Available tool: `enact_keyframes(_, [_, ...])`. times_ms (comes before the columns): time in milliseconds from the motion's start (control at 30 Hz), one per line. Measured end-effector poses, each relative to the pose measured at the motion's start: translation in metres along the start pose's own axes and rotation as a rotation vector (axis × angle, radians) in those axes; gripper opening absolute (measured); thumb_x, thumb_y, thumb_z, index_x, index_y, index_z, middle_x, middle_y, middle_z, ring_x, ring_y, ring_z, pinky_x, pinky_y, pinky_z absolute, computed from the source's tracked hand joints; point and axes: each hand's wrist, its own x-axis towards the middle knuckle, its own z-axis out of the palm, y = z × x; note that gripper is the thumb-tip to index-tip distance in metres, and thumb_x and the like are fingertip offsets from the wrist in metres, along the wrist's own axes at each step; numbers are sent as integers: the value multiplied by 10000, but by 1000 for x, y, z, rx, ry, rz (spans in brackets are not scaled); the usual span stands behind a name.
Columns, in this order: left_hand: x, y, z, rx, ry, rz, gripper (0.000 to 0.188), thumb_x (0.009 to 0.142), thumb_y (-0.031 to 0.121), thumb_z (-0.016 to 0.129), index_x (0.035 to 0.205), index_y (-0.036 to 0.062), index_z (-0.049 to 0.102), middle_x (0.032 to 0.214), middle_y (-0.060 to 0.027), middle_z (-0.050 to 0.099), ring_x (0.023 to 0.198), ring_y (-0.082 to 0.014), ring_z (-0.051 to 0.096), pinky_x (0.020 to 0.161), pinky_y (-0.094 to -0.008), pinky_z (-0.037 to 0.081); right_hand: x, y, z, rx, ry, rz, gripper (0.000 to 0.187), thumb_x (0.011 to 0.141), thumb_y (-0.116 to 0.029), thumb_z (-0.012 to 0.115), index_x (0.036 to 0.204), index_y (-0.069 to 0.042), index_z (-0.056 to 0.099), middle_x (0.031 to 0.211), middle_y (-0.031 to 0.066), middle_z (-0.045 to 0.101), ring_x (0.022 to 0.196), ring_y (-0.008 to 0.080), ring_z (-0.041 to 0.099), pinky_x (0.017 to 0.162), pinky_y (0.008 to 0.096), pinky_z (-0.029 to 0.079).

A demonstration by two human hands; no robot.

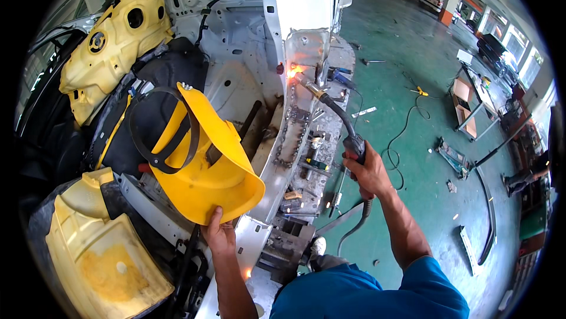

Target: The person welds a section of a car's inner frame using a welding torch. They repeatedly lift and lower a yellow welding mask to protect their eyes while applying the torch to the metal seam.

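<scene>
My left hand point(220, 235) grips the lower edge of a yellow welding mask point(236, 171), thumb on its outer face. The mask is tilted over the car body, its black headband point(158, 160) facing left. In my right hand point(372, 171) is a welding torch point(336, 108), fingers wrapped round its dark handle. The torch's nozzle points at a white metal panel point(306, 39), where an orange glow and small flames show at the tip. Below that spot, a row of dark weld marks runs along the metal sill point(293, 136).
Hand tools, including a screwdriver point(341, 77), lie on a grey metal bench point(339, 53) beside the sill. Yellow foam panels point(106, 254) rest in the car at left. A cable point(392, 148) snakes over the green floor point(383, 36). A cart point(474, 104) stands at right.
</scene>
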Motion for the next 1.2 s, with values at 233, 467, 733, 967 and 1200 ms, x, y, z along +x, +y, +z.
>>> enact_keyframes(233, [0,-1,-1,4,13,12,583,891,-22,604,1433,46,398,1351,-133,542,1202,-294,586,993,-473,519,2,2,1,-55,11,-7,305,815,-183,722,971,-13,522,764,104,610,652,173,594,607,356,486])
enact_keyframes(467, [-1,2,2,-21,-5,-9,562,892,-11,622,1411,23,410,1343,-132,549,1188,-289,600,975,-427,541,1,6,4,-104,18,21,349,827,-206,709,1037,2,523,714,109,601,642,195,592,617,365,483])
enact_keyframes(733, [-1,2,0,15,21,-24,577,887,5,633,1419,42,412,1344,-127,552,1192,-289,596,985,-438,530,-1,8,9,-33,29,1,390,835,-192,710,1117,10,533,747,98,621,632,169,599,601,339,489])
enact_keyframes(967, [-2,2,2,5,24,-13,590,885,1,628,1429,55,407,1349,-123,549,1203,-290,588,1004,-464,512,-1,8,8,7,14,13,337,849,-187,709,1062,-2,524,723,78,608,624,151,598,575,337,481])
enact_keyframes(1200, [1,0,-2,-15,9,-6,592,888,-18,614,1435,57,400,1351,-125,548,1205,-291,587,1002,-468,515,0,12,9,-26,35,-7,303,840,-191,700,1006,-20,512,699,98,605,620,172,596,580,350,477])
